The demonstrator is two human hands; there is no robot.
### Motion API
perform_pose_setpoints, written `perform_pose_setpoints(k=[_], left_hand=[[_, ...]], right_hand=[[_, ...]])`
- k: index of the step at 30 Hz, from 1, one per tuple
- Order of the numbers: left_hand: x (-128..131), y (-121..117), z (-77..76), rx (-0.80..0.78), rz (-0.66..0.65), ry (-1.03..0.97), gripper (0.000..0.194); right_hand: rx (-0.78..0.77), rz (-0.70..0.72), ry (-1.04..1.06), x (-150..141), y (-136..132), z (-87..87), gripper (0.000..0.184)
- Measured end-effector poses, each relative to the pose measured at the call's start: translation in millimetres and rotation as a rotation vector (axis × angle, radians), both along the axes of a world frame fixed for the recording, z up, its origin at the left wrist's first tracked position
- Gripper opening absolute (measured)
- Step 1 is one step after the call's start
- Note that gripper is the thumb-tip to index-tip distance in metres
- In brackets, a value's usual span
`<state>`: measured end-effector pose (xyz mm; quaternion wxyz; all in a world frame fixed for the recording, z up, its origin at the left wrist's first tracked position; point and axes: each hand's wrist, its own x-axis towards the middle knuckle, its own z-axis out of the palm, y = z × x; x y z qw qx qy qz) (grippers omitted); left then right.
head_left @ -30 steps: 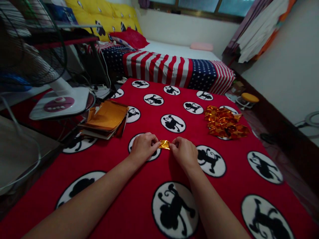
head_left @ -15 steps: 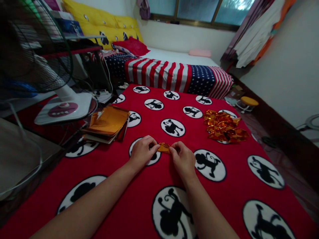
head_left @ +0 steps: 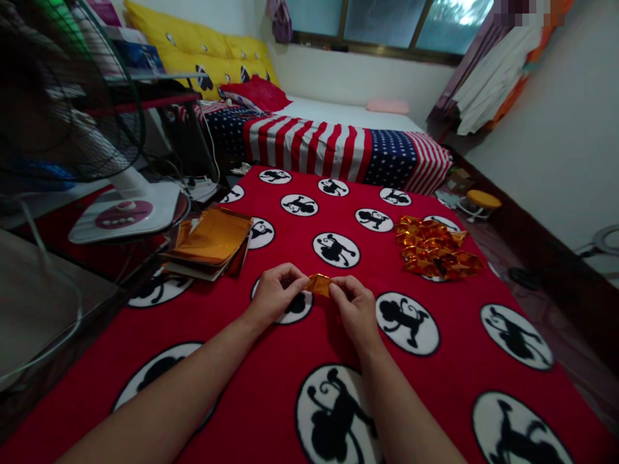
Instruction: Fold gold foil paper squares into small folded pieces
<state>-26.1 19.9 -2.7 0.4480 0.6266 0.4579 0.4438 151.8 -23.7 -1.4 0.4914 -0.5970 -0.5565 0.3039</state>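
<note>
A small folded piece of shiny gold foil paper (head_left: pixel 320 285) is stretched between my two hands, over the red cloth with monkey prints (head_left: pixel 271 380). My left hand (head_left: pixel 278 291) pinches its left end between thumb and fingertips. At the opposite end my right hand (head_left: pixel 354 306) has the same kind of pinch. Left of my hands lies a stack of flat gold foil sheets (head_left: pixel 213 237). Several folded gold foil pieces (head_left: pixel 435 248) are heaped to the right, farther off.
A white-based fan (head_left: pixel 126 209) stands at the left beside the cloth. Beyond the cloth is a bed with a striped and starred cover (head_left: pixel 309 143). A yellow-topped stool (head_left: pixel 483 198) stands on the floor at the right, near the wall.
The foil piece between my fingers now shows a more raised, angular shape; before, it looked flatter and rounder. Both hands have stayed nearly in place, with slight finger shifts.
</note>
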Motion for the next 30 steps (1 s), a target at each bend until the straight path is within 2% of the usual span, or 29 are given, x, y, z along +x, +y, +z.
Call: perform_pose_setpoints(k=[6,10,16,20,24,30], left_hand=[[4.5,-2.2,5.0,-0.069,-0.025,-0.172,0.023],[4.1,-3.2,6.4,-0.089,-0.087,-0.097,0.029],[5.6,-3.1,8.2,-0.127,-0.152,-0.023,0.028],[6.1,-4.0,13.5,-0.223,-0.134,-0.108,0.029],[4.6,-3.2,15.1,-0.236,-0.078,-0.163,0.032],[3.2,-1.7,13.8,-0.246,-0.039,-0.185,0.034]], right_hand=[[0.001,0.027,0.021,-1.2,-1.8,6.3,0.018],[0.04,0.051,0.017,-3.5,-1.9,9.7,0.019],[0.061,0.045,-0.025,-6.7,-2.2,8.9,0.02],[0.039,0.075,0.081,-8.4,-3.7,11.3,0.018],[-0.019,0.128,0.278,-7.8,-4.5,12.0,0.021],[-0.018,0.097,0.328,-4.0,-4.4,8.6,0.022]])
